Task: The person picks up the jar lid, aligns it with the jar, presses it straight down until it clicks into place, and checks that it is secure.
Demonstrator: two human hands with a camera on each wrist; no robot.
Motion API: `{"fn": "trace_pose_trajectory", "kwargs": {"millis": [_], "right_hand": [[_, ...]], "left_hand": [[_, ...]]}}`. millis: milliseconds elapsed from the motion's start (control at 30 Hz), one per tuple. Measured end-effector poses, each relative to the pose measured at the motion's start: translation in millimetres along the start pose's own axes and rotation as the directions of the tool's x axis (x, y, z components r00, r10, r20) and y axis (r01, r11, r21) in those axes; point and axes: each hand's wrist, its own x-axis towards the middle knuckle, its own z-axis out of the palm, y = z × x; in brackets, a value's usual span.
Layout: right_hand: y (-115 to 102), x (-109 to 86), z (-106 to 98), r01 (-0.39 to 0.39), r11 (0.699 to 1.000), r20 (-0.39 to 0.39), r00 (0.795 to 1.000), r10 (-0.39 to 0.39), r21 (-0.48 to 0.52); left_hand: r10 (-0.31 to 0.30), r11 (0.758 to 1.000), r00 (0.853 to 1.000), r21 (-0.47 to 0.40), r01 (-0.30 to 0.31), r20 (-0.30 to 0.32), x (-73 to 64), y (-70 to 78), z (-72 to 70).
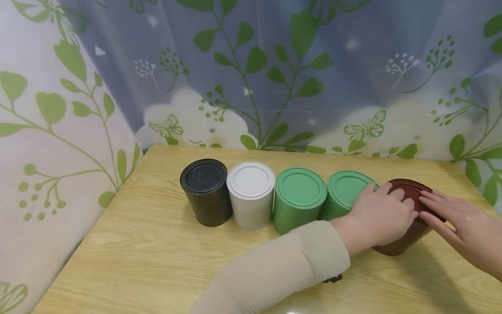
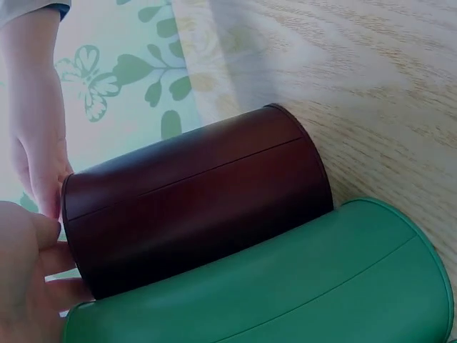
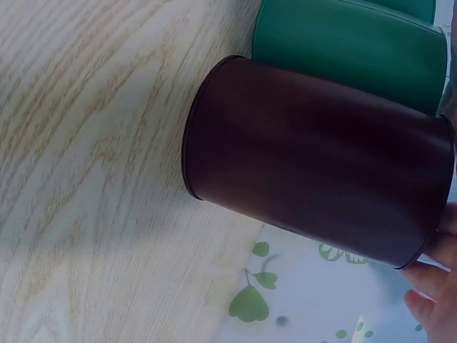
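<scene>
A dark red canister [image 1: 404, 244] stands upright at the right end of a row of canisters on the wooden table. My left hand [image 1: 378, 216] lies over its lid, fingers spread and slightly bent, the little finger by the neighbouring green canister [image 1: 345, 187]. In the left wrist view, left fingers [image 2: 61, 261] touch the red canister's top rim. My right hand [image 1: 466, 222] comes from the right, its straight fingers on the lid's right side. In the right wrist view, right fingers [image 3: 428, 279] rest at the rim. Both hands partly hide the lid [image 1: 412, 192].
To the left along the row stand another green canister [image 1: 300, 192], a white canister [image 1: 251, 192] and a black canister [image 1: 205, 187]. The table [image 1: 137, 253] ends at a leaf-patterned cloth [image 1: 251, 78] behind. A small black object [image 1: 333, 279] shows below my left sleeve.
</scene>
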Motion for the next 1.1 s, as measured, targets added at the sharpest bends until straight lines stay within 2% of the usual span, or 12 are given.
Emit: {"fn": "trace_pose_trajectory", "kwargs": {"millis": [67, 300, 500, 633, 833, 1100], "right_hand": [[-0.2, 0.0, 0.3, -0.005, 1.0, 0.014, 1.0, 0.005, 0.004], [4.1, 2.3, 4.6, 0.047, 0.998, 0.104, 0.993, -0.052, 0.049], [1.6, 0.6, 3.9, 0.01, 0.998, 0.136, 0.991, -0.018, 0.061], [0.2, 0.7, 3.0, 0.007, 0.998, 0.132, 0.991, -0.015, 0.059], [-0.3, 0.6, 3.7, 0.004, 0.999, 0.133, 0.991, -0.011, 0.053], [-0.4, 1.2, 3.2, -0.017, 0.999, 0.176, 0.984, 0.009, 0.041]], "left_hand": [[0.006, 1.0, 1.0, -0.008, -0.006, -0.018, -1.2, -0.6, -0.4], [0.0, 1.0, 0.999, -0.01, 0.0, -0.05, 0.5, -0.7, 0.2], [0.018, 0.999, 0.998, 0.043, -0.016, -0.06, 0.6, 1.2, 3.4], [0.004, 0.997, 0.999, 0.075, -0.001, -0.037, 2.6, 2.7, 4.1], [-0.019, 0.997, 1.0, 0.078, 0.018, 0.018, 5.3, 2.9, 4.2], [-0.011, 0.998, 0.999, 0.068, 0.008, 0.053, 3.4, 2.8, -2.8]]}}
